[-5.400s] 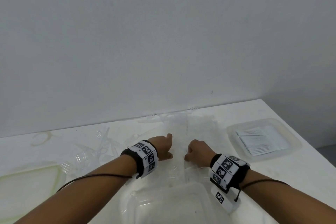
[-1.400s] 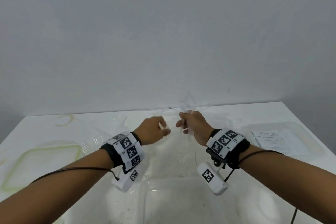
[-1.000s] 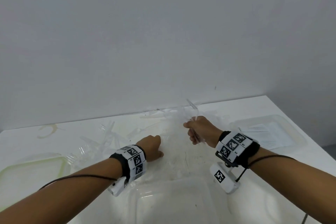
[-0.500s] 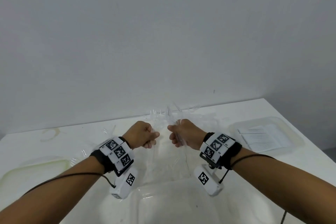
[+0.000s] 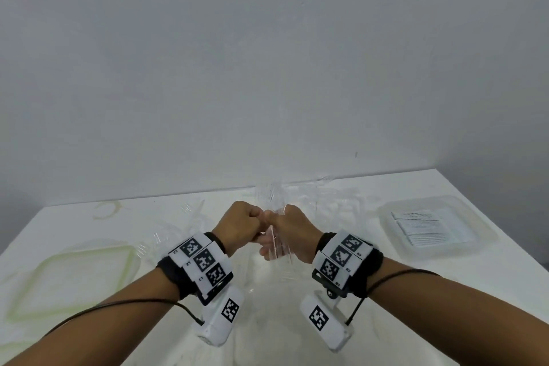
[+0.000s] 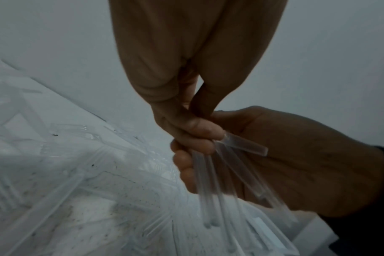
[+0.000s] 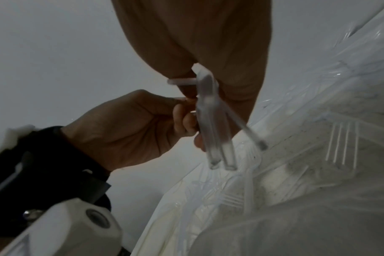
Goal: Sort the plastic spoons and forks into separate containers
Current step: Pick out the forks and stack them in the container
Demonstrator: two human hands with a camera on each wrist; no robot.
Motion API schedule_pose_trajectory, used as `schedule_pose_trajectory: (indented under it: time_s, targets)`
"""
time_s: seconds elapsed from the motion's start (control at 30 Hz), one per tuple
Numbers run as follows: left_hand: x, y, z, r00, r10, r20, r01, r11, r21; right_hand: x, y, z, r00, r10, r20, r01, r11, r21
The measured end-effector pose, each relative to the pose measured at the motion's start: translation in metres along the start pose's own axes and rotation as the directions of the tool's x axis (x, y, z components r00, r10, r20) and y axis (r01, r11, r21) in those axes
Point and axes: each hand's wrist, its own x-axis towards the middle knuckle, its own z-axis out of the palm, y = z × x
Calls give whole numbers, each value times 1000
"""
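moved: both fists now meet above the worktop (image 5: pixel 445 291)
left hand (image 5: pixel 240 224): fingers curled, knuckles touching right
right hand (image 5: pixel 292 230): fingers clamped on clear, flat cutlery handles (image 6: pixel 235 175)

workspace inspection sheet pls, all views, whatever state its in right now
surface: white table, stained and speckled
job's things: bundle of clear utensils in the right hand; loose clear cutlery on the table; empty green-rimmed container
clutter: tray of paper sheets
grippers: left hand curled at the bundle, touching the right
cables: black wrist cables
surroundings: grey wall
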Motion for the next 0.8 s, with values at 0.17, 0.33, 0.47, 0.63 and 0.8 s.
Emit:
schedule_pose_trajectory:
  time_s: [0.17, 0.33, 0.47, 0.63, 0.8]
  targets:
    - [-19, -2, 8, 994, 30, 106, -46, 987, 153, -13, 7, 6, 982, 53, -184, -76, 990, -117]
    - [-32, -9, 9, 998, 30, 62, -39, 988, 148, -25, 12, 9, 981, 54, -184, -78, 990, -121]
    - [-42, -12, 2, 992, -20, -122, 15, 999, -36, -39, 16, 8, 999, 3, -42, -5, 999, -35]
    - [-50, -13, -4, 996, -90, 0, 79, 873, -481, -61, 25, 14, 990, -101, 97, 113, 985, -128]
    - [-64, -11, 6, 1000, 28, -8, -29, 906, -422, -69, 33, 19, 988, -99, 115, 114, 985, -131]
